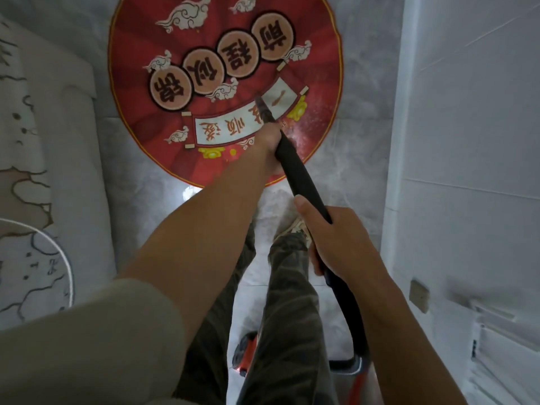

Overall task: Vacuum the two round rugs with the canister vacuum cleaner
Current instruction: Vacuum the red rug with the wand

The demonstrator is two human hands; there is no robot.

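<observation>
Fingers of the left hand [267, 141] and, nearer the body, the right hand [339, 238] clench the black vacuum wand [301, 176], its nozzle [263, 108] on the red round rug [131, 83] at 12 o'clock.

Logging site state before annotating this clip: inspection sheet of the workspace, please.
surface: grey marble-look tiled floor, with a glare patch by the rug's near edge
job's things: red round rug lies flat; black wand has its nozzle tip on the rug's banner print; orange-and-black canister is mostly hidden behind the legs; pale round rug is partly in view at left
clutter: nothing seen
grippers: left hand grips the wand near the nozzle; right hand grips it further up
cables: black hose curves down from the right hand towards the canister; no power cord seen
surroundings: white wall at right with a beige plate; patterned carpet at left
</observation>
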